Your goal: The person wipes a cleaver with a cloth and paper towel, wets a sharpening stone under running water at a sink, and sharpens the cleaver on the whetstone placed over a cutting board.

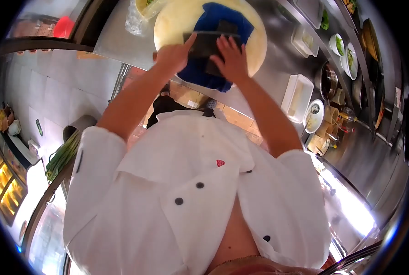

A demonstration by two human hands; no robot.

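A dark, broad-bladed cleaver lies across a dark block that looks like a whetstone. My left hand is closed around its handle, the index finger stretched along the blade. Spread fingers of my right hand press flat on the other end of the blade. Under the block is a blue cloth, draped on a round, pale cutting board and hanging over its near edge. The blade and my fingers cover the middle of the block.
The board stands on a steel counter. A plastic bag sits left of it. To the right are a white rectangular tub, a white bowl and a metal pot. Green onions stand at my left.
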